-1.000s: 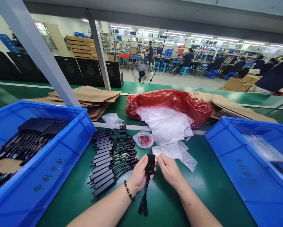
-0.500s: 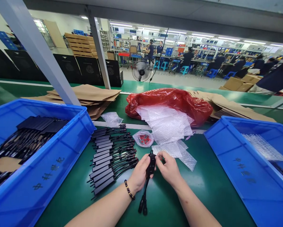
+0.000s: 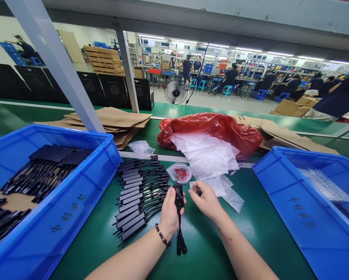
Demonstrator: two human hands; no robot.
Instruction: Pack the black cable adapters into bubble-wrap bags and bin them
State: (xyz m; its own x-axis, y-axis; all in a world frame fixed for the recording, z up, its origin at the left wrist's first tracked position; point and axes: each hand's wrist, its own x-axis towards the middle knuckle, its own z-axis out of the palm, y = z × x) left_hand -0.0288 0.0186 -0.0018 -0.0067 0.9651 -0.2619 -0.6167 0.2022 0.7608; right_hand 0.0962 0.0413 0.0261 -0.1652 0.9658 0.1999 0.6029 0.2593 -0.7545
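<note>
My left hand (image 3: 169, 216) is closed around a small black box with cables (image 3: 179, 197), whose two plugs hang down toward me. To the right of it, a short gap away, my right hand (image 3: 207, 202) is pinched; whatever sits between its fingertips is too small to make out. A row of similar black boxes with cables (image 3: 131, 212) lies on the green table (image 3: 221, 249) left of my hands. Just beyond my hands rests a clear bag of small red pieces (image 3: 180, 173). Bubble wrap bags (image 3: 209, 157) spread out behind my right hand.
A blue bin (image 3: 83, 198) of black cabled boxes stands at left, another blue bin (image 3: 297, 210) with bubble-wrapped items at right. Behind are a red plastic bag (image 3: 221, 122), brown cardboard sheets (image 3: 118, 116) and a slanted metal post (image 3: 60, 66). People sit at far benches.
My right hand has come away from the black box, opening a gap between them. The left hand has shifted slightly left with the box and turned it. The camera view has tilted a little.
</note>
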